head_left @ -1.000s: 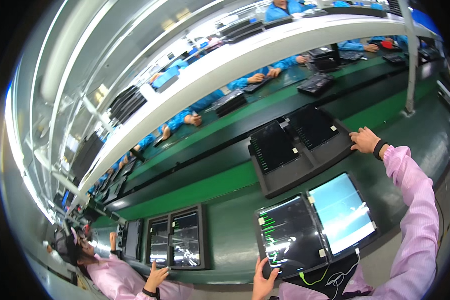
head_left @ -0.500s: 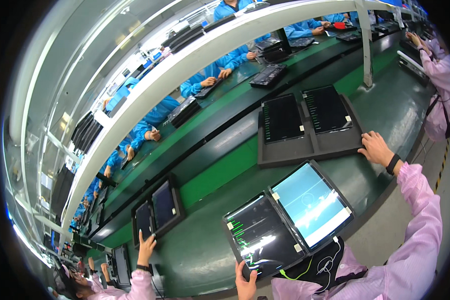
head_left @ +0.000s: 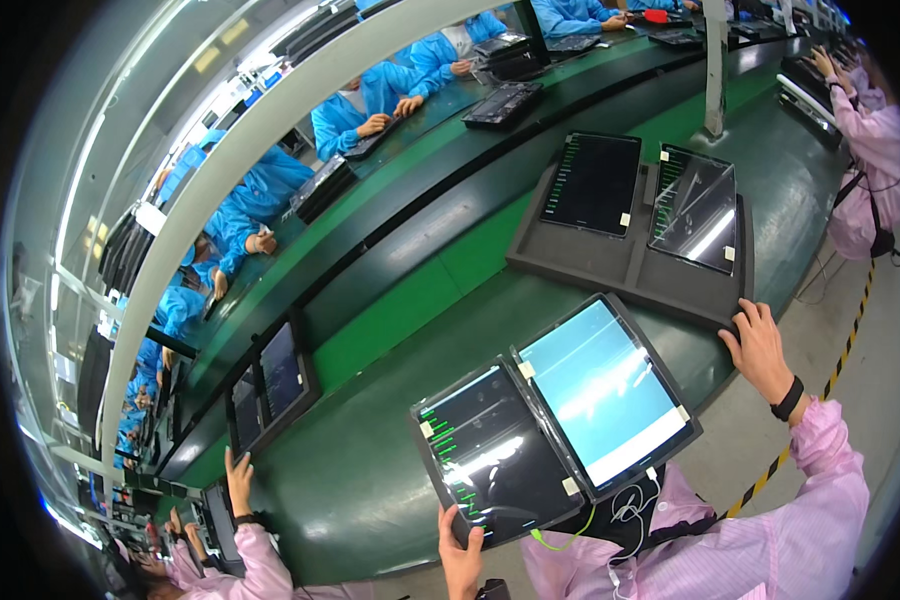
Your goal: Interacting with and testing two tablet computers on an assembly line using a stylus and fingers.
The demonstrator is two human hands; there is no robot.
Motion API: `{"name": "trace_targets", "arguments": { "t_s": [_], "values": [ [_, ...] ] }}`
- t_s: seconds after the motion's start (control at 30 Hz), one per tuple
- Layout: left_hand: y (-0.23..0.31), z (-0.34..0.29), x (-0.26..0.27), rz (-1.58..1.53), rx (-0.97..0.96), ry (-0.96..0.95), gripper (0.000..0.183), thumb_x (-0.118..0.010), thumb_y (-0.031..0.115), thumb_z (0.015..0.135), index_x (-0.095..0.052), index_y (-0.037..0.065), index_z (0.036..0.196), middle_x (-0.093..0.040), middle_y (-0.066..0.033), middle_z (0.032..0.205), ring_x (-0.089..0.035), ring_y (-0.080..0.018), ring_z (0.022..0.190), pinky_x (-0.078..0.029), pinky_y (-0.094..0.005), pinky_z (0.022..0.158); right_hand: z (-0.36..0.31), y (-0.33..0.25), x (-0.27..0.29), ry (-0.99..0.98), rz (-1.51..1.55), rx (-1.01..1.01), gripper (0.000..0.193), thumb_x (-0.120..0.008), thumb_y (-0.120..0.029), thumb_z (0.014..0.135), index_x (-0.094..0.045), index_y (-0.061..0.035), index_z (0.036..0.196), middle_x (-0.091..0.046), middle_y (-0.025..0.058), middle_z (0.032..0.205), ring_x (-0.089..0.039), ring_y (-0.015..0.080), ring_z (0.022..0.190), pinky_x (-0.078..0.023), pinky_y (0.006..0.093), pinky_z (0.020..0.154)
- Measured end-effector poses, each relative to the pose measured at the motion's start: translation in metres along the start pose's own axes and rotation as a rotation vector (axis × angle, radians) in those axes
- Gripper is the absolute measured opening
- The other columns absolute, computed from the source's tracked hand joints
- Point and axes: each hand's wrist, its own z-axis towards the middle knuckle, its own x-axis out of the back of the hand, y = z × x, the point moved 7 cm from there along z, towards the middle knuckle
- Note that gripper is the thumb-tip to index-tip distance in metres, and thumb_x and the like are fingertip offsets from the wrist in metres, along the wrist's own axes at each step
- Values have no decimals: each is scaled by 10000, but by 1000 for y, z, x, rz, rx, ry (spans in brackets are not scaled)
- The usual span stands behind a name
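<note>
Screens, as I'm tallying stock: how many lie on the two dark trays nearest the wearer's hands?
4: dark screen left, bright screen right on the near tray; left screen and right screen, both dark, on the far tray. Any underneath would be hidden.

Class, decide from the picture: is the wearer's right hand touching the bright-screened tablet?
Apart: the head view shows green bench between the right hand and the tablet.

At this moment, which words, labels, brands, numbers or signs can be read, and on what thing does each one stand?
No text can be read.
Near dark tablet, green-lined: marks too small.
Bright tablet: on-screen lettering, if any, too small.
Two tablets on the tray: marks too small.
Striped floor tape: no lettering visible.
</note>
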Motion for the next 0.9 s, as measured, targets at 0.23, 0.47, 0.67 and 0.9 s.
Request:
{"name": "trace_targets", "arguments": {
  "t_s": [0.23,0.47,0.67,0.9],
  "values": [
    [-11,12,22,-22,55,39,638,-627,50,817,-276,-70,1337,-367,-205,1351,-379,-239,1244,-290,-325,1033,-52,-49,3,-273,682,-142,449,-663,-226,804,-508,12,1153,-557,213,1106,-544,334,993,-446,389,833],
    [-2,5,9,-4,65,44,626,-594,14,826,-253,-67,1346,-356,-203,1360,-371,-247,1254,-272,-323,1048,-65,-80,-10,-561,844,-204,719,-704,-349,757,-422,87,1254,-543,265,1027,-548,356,946,-452,383,829],
    [-1,15,34,18,101,132,628,-566,3,845,-215,-64,1362,-341,-227,1369,-353,-266,1275,-265,-347,1061,-64,-104,-21,-597,887,-17,953,-783,-383,675,-283,56,1358,-453,273,1155,-456,376,1079,-392,409,917],
    [89,11,-43,606,-161,-20,543,-717,77,728,-484,-31,1207,-556,-168,1166,-533,-269,1099,-399,-348,946,-63,-91,-1,-113,885,-148,231,-746,-139,715,-599,14,804,-626,125,796,-606,257,732,-469,328,629]
  ]
}}
